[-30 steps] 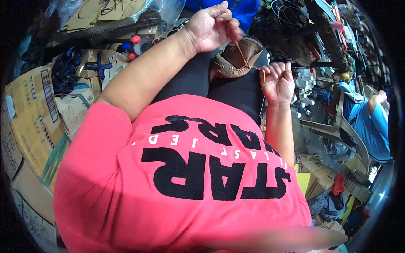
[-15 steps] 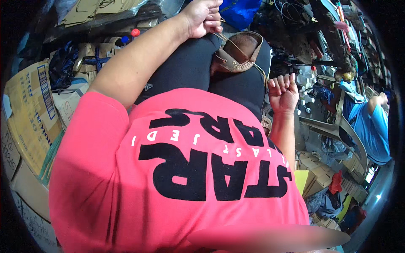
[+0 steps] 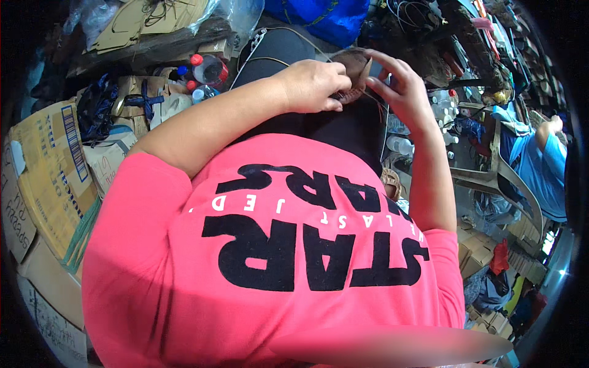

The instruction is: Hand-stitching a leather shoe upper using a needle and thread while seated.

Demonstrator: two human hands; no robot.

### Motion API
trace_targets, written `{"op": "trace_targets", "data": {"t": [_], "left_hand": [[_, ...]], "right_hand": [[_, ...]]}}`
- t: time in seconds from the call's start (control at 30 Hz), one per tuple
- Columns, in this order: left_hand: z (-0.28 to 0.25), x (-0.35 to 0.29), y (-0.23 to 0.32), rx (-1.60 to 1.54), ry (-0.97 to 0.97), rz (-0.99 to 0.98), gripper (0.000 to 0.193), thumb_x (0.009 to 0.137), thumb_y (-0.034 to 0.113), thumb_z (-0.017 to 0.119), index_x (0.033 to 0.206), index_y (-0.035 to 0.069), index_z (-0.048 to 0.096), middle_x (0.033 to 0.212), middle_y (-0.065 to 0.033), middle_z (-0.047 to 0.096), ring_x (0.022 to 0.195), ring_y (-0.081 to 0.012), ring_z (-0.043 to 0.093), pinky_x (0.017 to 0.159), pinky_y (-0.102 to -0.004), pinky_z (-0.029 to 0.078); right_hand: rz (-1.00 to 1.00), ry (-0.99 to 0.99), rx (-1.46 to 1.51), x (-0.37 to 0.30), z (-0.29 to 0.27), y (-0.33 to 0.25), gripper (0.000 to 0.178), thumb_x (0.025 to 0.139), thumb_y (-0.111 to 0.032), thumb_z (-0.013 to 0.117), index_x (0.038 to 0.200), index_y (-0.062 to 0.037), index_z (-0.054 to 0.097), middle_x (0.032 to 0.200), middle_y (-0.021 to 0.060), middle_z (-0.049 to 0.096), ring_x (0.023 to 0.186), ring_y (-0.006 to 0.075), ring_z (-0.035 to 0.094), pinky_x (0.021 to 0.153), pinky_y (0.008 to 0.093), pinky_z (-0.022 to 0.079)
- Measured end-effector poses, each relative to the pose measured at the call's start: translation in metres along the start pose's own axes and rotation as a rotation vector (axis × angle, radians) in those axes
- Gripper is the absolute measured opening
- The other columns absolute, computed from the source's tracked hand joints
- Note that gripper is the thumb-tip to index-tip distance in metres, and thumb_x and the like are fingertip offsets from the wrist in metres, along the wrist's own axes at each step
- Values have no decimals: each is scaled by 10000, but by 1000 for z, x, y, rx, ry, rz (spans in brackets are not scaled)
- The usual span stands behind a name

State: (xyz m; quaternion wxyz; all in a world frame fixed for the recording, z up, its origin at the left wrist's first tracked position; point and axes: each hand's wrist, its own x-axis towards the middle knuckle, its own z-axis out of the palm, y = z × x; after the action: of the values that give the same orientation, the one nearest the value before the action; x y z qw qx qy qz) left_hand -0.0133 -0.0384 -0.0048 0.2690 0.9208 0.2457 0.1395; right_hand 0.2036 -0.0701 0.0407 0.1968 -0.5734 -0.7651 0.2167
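A brown leather shoe (image 3: 354, 60) with a gathered, stitched edge rests on my dark-trousered lap, between my hands. My right hand (image 3: 400, 87) grips its right rim, thumb and forefinger curved round the leather. At its near left side is my left hand (image 3: 316, 87), fingers curled together in a pinch; what they hold is hidden. A thin light-brown cord (image 3: 270, 59) loops over my left thigh toward the left hand and the shoe. Another brown woven-looking piece of footwear (image 3: 391, 183) shows partly beside my right hip.
Plastic bottles (image 3: 210, 70) with coloured caps and a printed cardboard box (image 3: 52, 172) stand at left. Beyond my knees lies a blue bag (image 3: 331, 19). To the right are more bottles (image 3: 402, 145), a plastic chair (image 3: 494, 178) and another person in blue (image 3: 537, 175).
Both hands, earlier apart with cords drawn out to the sides, have come in to the shoe. My right hand has taken hold of its rim; my left hand has moved down and right.
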Motion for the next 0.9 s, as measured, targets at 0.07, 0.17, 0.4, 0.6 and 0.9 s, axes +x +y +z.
{"op": "trace_targets", "data": {"t": [0.07,0.17,0.4,0.6,0.9], "left_hand": [[2,0,-7,-11,-49,31,297,727,223,723,958,73,611,939,-111,574,891,-297,592,765,-371,478],[1,-1,-12,-218,-15,90,282,718,175,731,952,62,621,947,-102,576,888,-292,593,768,-364,474],[-13,20,-29,-225,137,11,254,814,244,621,1002,77,657,1007,-107,606,992,-262,570,876,-350,440],[25,52,-16,-347,172,-115,429,752,231,674,1127,55,559,1103,-165,509,1080,-308,501,957,-370,404],[27,61,-23,-330,187,-109,400,713,218,710,1074,78,611,1049,-138,540,1044,-284,520,938,-358,416]], "right_hand": [[34,-3,-26,6,7,6,253,773,-148,722,996,-69,631,749,1,563,636,80,477,591,250,417],[134,16,211,2,27,31,209,762,-186,734,840,-37,611,686,26,570,597,107,491,570,277,421],[91,350,231,-7,38,18,252,764,-230,739,856,-38,606,731,62,573,628,132,500,569,279,418],[142,-96,221,-29,25,-2,242,821,-228,620,799,13,612,702,187,575,630,267,586,598,352,446],[160,16,342,-70,3,-7,260,836,-163,590,659,10,513,599,104,488,556,197,483,527,334,376]]}}
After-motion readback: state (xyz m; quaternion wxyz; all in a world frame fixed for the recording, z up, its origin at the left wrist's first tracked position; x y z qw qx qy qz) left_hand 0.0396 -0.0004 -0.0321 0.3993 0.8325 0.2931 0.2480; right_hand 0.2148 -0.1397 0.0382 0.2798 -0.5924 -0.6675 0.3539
